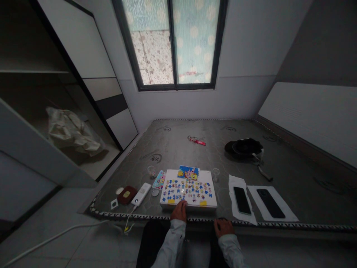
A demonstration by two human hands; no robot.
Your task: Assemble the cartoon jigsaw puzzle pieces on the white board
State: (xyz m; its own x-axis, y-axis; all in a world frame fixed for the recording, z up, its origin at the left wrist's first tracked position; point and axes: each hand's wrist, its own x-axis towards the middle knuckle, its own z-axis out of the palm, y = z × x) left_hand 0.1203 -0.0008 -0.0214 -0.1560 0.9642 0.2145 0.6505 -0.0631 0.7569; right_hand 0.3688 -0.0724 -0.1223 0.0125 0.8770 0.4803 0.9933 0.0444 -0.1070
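Observation:
A white board [212, 203] lies near the front edge of a grey mattress, with several small coloured puzzle pieces [186, 190] spread over it. A colourful picture card [188, 172] rests at its far edge. My left hand [179, 211] lies on the board's front edge with its fingers curled; what it holds, if anything, is hidden. My right hand [223, 227] rests on the mattress edge, fingers bent down over it and holding nothing visible.
Two dark phones [241, 200] [270, 203] lie on white sheets to the right. A white power bank [141, 194], a dark red case [126, 194] and a second card [159, 180] sit to the left. A black cap [245, 147] and a red wrapper [196, 141] lie farther back.

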